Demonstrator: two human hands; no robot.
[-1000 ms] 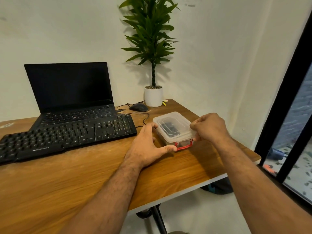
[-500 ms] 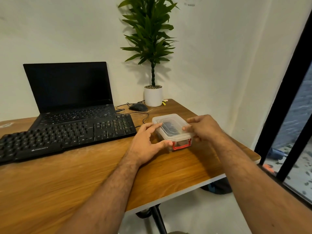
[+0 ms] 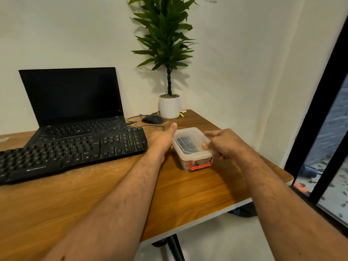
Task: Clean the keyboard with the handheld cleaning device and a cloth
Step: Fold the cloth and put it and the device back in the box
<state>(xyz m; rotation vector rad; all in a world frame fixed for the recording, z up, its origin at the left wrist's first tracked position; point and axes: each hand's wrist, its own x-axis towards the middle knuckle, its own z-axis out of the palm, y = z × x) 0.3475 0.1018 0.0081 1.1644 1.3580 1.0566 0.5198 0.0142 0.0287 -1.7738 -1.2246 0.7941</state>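
A black external keyboard (image 3: 71, 153) lies on the wooden table (image 3: 197, 194) in front of an open black laptop (image 3: 75, 102). To its right stands a small clear plastic box (image 3: 190, 146) with a lid and a red clip on its near end; something dark shows inside. My left hand (image 3: 162, 140) holds the box's left side, thumb stretched along the far edge. My right hand (image 3: 224, 144) grips the right edge of the lid, thumb on top. No cloth or cleaning device is plainly visible.
A black mouse (image 3: 152, 119) with its cable lies behind the box. A potted plant (image 3: 169, 106) in a white pot stands in the back corner by the wall. The table's right edge is close to the box; a dark glass door frame (image 3: 320, 110) stands further right.
The box has been set further back on the table. My left hand shifted from the near corner to the box's left side, and my right hand moved to grip the lid's right edge.
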